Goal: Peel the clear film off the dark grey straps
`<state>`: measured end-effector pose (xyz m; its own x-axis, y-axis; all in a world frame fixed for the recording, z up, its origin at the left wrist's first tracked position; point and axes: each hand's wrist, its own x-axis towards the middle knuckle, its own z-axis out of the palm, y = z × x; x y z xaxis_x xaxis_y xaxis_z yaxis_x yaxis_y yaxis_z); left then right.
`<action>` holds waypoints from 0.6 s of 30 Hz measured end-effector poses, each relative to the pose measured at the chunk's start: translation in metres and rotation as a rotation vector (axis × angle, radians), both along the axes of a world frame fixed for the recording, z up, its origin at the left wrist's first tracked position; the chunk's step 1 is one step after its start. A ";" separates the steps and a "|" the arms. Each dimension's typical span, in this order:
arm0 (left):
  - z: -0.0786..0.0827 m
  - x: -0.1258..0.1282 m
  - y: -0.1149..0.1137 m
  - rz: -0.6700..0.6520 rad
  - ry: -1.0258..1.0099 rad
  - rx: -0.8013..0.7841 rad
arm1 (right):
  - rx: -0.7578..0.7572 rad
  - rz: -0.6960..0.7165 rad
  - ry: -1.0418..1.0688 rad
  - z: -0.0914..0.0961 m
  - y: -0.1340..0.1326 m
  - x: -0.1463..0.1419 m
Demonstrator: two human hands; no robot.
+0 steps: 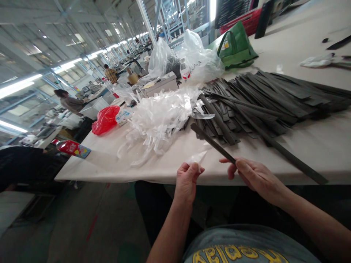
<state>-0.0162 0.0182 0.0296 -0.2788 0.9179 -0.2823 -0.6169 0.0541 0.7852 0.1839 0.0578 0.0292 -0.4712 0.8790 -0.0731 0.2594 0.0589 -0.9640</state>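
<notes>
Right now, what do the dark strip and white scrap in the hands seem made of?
The dark strip may be fabric or synthetic leather: flat, with a matte face. The white scrap is probably thin plastic film or paper: pale, seemingly slightly translucent.

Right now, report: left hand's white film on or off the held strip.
Off: a visible gap separates the white film from the dark strip.

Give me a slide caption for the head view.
Left hand pinching a white scrap, right hand holding a dark strip, near a heap of similar strips.
</notes>
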 end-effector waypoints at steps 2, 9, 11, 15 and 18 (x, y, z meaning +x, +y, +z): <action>-0.001 -0.003 0.003 0.060 -0.107 -0.015 | -0.049 0.019 -0.020 -0.008 -0.012 0.011; 0.000 -0.016 0.008 0.145 -0.229 -0.078 | 0.079 -0.059 -0.130 -0.036 -0.049 0.032; 0.003 -0.016 0.008 0.131 -0.229 -0.068 | 0.099 -0.061 -0.152 -0.040 -0.055 0.034; 0.007 -0.013 0.006 0.102 -0.202 -0.051 | 0.190 -0.077 -0.172 -0.038 -0.058 0.033; 0.006 -0.011 0.005 0.085 -0.187 -0.038 | 0.263 -0.115 -0.197 -0.035 -0.057 0.029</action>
